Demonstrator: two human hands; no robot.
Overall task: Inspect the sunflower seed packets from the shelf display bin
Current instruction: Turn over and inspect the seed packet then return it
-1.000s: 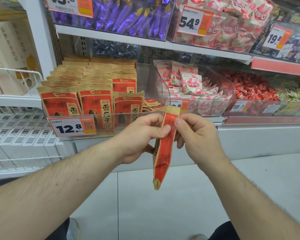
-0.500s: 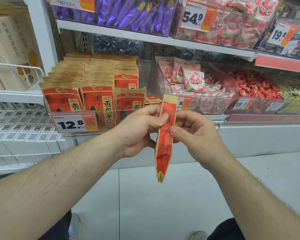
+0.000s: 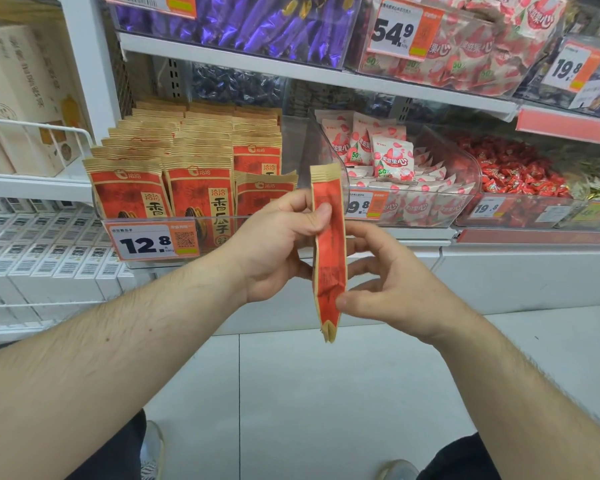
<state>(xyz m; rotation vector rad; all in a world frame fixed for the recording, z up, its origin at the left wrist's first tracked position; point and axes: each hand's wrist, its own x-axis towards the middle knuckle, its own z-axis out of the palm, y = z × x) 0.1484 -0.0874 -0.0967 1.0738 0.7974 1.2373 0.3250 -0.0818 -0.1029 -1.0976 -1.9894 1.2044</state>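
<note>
- Holding one slim red-and-tan paper sunflower seed packet (image 3: 329, 251) edge-on to the eye, the person has it out in the aisle, in front of the shelf and clear of the bin it belongs to.
- The left hand (image 3: 278, 251) pinches the packet high up, thumb pressed on the near red face with the fingers curled behind; this looks like the steadying grip.
- The right hand (image 3: 392, 289) pinches low down, thumb tip on the lower edge, its other fingers loosely curled behind the packet. One hand high and one low would let the packet be turned to show either face, I'd judge.
- Seen from the side, the packet is thin and flat, with a tan crimped band at the top and a folded, notched tan seal at the bottom. It looks like matte kraft-style paper, lightly creased, stiff enough to stand upright between the two pinches.
- Behind the hands sits the clear plastic shelf display bin (image 3: 160, 221), where the matching red-and-tan packets (image 3: 194, 188) stand in upright rows, faces forward, so labels read at a glance.
- A white-and-orange price tag reading 12.8 (image 3: 153, 241) is fixed on the bin's front lip.
- To the right, a second clear bin holds white-and-pink glossy snack pouches (image 3: 388, 154), heaped loosely rather than filed.
- Above, shiny purple foil wrappers (image 3: 257, 22) fill the upper shelf bin.
- Underfoot is a pale tiled floor (image 3: 309, 393).
</note>
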